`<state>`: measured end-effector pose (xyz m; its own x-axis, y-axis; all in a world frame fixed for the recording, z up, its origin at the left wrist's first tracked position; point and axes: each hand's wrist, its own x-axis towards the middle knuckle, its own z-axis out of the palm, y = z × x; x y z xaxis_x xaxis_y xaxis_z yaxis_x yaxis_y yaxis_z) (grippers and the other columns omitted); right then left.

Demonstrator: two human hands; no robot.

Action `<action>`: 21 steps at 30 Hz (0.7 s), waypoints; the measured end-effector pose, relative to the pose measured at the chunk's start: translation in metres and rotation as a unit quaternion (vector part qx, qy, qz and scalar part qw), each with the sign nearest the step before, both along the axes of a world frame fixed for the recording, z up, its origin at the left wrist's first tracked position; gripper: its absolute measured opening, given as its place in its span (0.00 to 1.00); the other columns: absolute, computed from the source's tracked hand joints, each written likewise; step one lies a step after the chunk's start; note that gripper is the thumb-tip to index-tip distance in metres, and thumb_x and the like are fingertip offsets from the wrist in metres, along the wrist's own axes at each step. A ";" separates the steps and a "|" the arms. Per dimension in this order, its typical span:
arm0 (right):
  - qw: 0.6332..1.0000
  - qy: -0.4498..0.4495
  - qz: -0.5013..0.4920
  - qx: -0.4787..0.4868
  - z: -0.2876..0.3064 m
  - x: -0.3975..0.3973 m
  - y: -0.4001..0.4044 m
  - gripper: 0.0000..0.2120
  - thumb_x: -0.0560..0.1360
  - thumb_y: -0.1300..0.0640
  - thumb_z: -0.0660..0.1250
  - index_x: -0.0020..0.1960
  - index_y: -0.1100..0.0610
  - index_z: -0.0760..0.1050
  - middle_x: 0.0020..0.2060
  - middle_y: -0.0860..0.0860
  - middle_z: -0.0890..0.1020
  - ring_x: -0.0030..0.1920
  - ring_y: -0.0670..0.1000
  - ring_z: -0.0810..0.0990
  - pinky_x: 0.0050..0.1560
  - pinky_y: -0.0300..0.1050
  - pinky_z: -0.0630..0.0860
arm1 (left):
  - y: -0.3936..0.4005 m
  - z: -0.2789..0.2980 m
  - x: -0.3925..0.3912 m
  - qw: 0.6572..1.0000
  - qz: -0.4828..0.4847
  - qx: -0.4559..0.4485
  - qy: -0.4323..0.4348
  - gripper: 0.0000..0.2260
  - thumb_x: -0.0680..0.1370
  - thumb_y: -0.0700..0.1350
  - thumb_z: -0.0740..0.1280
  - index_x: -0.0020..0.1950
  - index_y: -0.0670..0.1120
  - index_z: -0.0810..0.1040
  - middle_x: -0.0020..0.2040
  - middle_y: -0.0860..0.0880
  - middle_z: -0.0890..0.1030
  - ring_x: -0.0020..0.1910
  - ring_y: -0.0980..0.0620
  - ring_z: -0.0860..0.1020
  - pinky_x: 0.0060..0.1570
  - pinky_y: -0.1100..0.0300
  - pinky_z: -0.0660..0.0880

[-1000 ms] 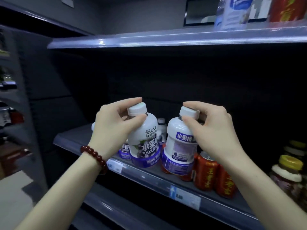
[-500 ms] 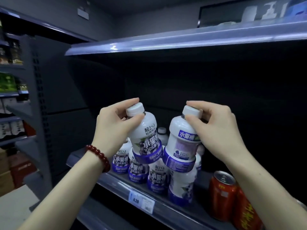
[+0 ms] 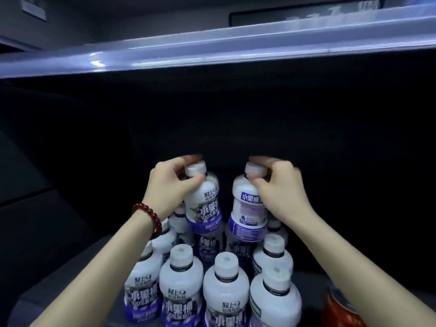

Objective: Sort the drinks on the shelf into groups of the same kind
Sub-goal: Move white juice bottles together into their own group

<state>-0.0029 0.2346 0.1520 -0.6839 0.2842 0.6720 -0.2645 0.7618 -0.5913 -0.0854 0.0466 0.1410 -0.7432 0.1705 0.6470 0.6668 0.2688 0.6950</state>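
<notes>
My left hand grips the neck of a white juice bottle with a purple label, held above the shelf. My right hand grips the cap end of a second white and purple bottle, level with the first. Both bottles hang upright over the back of a group of several matching white and purple bottles that stand on the dark shelf. A red bead bracelet circles my left wrist.
A red can stands at the lower right, beside the bottle group. The shelf above has a pale lit front edge. The back of the shelf bay is dark, and the shelf floor to the left of the bottles is bare.
The view has closed in on the shelf. Both hands have carried their bottles forward and deeper, over the group of matching bottles. The red cans have slid out to the lower right.
</notes>
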 end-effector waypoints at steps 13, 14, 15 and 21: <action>0.980 -0.183 -0.041 0.073 -0.044 -0.045 -0.023 0.21 0.74 0.58 0.65 0.67 0.55 0.74 0.65 0.52 0.78 0.67 0.49 0.74 0.62 0.34 0.68 | 0.001 -0.039 -0.070 0.946 -0.159 -0.277 -0.057 0.20 0.64 0.42 0.76 0.55 0.54 0.83 0.51 0.58 0.85 0.51 0.64 0.81 0.54 0.67 0.77; 0.976 -0.202 -0.034 0.073 -0.049 -0.045 -0.026 0.21 0.74 0.57 0.65 0.68 0.55 0.73 0.66 0.53 0.77 0.67 0.49 0.73 0.63 0.34 0.68 | 0.001 -0.043 -0.071 0.942 -0.158 -0.290 -0.061 0.20 0.64 0.41 0.75 0.54 0.53 0.83 0.51 0.58 0.85 0.51 0.64 0.81 0.52 0.70 0.76; 0.972 -0.219 -0.033 0.076 -0.054 -0.046 -0.027 0.22 0.75 0.57 0.66 0.68 0.55 0.73 0.66 0.53 0.76 0.68 0.50 0.72 0.63 0.35 0.67 | 0.001 -0.046 -0.073 0.939 -0.155 -0.300 -0.062 0.20 0.63 0.40 0.75 0.54 0.53 0.83 0.52 0.58 0.84 0.50 0.65 0.81 0.49 0.74 0.75; 0.947 -0.301 -0.050 0.100 -0.074 -0.050 -0.034 0.11 0.71 0.56 0.67 0.51 0.58 0.79 0.50 0.56 0.79 0.52 0.56 0.79 0.49 0.47 0.78 | -0.003 -0.055 -0.071 0.904 -0.152 -0.393 -0.066 0.23 0.63 0.38 0.73 0.57 0.54 0.82 0.54 0.57 0.82 0.53 0.62 0.78 0.48 0.74 0.73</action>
